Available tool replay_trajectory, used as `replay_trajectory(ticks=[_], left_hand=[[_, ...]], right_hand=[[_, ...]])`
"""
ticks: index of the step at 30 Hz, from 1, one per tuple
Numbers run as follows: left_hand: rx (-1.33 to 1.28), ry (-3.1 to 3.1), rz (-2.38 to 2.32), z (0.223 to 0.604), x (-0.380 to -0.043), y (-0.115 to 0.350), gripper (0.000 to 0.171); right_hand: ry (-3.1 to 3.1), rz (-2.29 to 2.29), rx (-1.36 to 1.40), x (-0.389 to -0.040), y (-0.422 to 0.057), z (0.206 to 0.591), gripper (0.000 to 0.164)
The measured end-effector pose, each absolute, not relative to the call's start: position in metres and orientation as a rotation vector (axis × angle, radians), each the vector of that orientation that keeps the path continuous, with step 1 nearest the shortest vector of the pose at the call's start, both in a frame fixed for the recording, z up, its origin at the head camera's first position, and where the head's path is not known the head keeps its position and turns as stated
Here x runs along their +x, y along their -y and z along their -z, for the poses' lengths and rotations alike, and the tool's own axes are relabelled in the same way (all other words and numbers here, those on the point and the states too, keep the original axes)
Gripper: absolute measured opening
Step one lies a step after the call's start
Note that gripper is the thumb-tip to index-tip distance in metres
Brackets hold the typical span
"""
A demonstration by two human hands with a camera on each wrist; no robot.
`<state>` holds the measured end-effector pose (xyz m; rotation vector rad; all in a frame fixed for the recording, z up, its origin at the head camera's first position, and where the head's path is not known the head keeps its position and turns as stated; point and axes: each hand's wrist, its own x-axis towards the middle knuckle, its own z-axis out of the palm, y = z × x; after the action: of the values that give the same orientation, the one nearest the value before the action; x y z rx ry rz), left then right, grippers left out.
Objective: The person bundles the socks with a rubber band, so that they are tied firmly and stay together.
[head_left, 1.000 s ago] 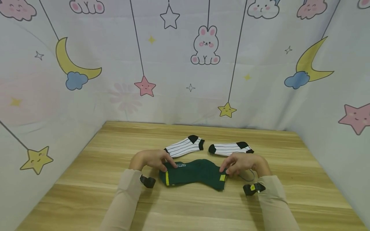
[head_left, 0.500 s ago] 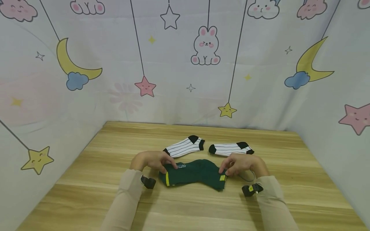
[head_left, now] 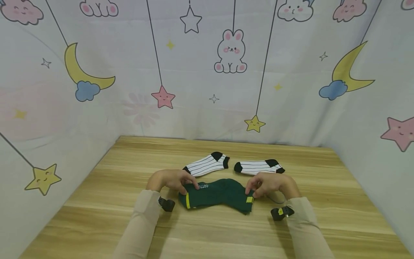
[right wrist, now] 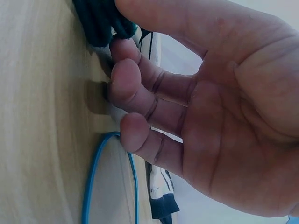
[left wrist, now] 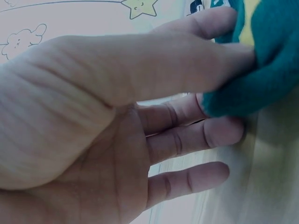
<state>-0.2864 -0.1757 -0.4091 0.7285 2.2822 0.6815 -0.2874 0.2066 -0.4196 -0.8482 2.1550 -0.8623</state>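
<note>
A dark green sock [head_left: 215, 196] with yellow marks and white lettering lies across the table in front of me, stretched between both hands. My left hand [head_left: 173, 180] pinches its left end between thumb and fingers, beside the yellow stripe; in the left wrist view the thumb presses on the green cloth [left wrist: 266, 88] and the lower fingers extend beneath it. At the other end my right hand [head_left: 270, 182] pinches the corner near the yellow patch. From the right wrist, the folded green edge [right wrist: 100, 21] shows at the thumb, with the remaining fingers loosely bent.
Behind the green sock lie two white striped ankle socks with black toes and heels, a left one [head_left: 207, 164] and a right one [head_left: 258, 167]. A thin blue loop [right wrist: 96, 158] sits under the right hand. Printed curtains [head_left: 194, 118] enclose the wooden table [head_left: 213, 237].
</note>
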Motion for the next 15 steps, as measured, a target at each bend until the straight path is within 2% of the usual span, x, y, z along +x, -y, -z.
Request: replay_trajectory(ticks=[15], left_hand=[[0.806, -2.298, -0.732, 0.4080, -0.2878, 0.1841, 0.031]], right_hand=[[-2.191, 0.893, -0.966, -0.2897, -0.2107, 0.4188, 0.024]])
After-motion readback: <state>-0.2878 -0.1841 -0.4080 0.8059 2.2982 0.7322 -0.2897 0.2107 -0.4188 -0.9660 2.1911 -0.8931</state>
